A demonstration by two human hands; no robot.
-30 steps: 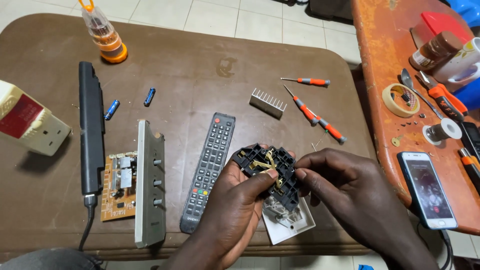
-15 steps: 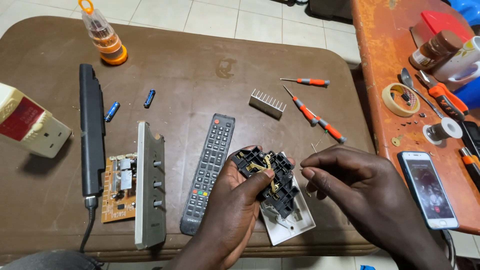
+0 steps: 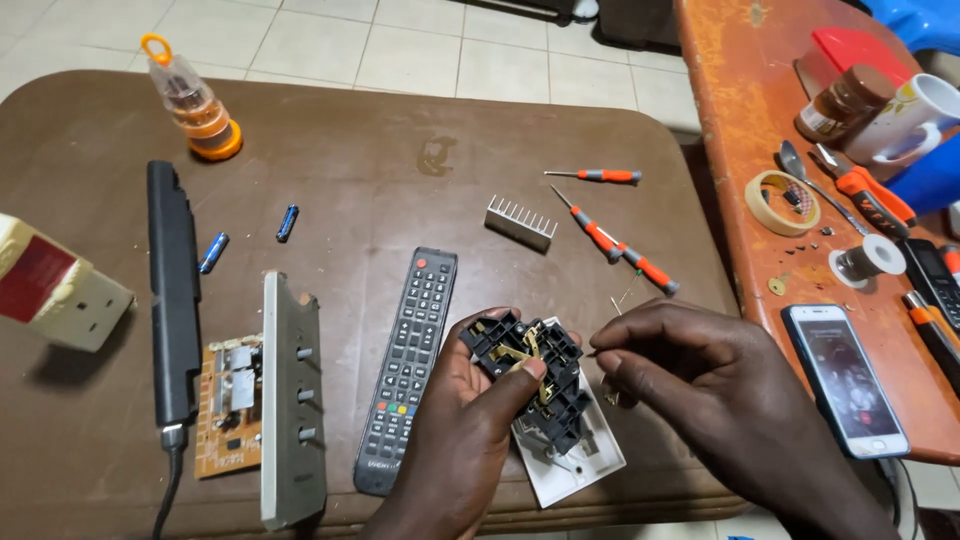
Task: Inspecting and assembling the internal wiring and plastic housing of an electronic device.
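**Socket insert held over the table edge**

Table [image 3: 400, 130] first: brown. Near its front edge, left hand [image 3: 470, 420] clamps a black socket insert [image 3: 525, 385], thumb on top; rigid, light plastic, probably best gripped by its sides. Right hand [image 3: 690, 385] pinches something too small to identify.

Right hand pulls clear of the socket

The right hand [image 3: 700, 385], pressed against the black socket insert [image 3: 530, 385] a second ago with its fingers working at the brass parts, has now drawn off to the right, and there's open space between its fingertips [image 3: 605, 360] and the insert. It's pinched shut on something too small to make out. The left hand [image 3: 470, 430] has tilted the insert a touch, thumb sliding onto the brass contacts, and more of the white faceplate [image 3: 580, 465] shows beneath.
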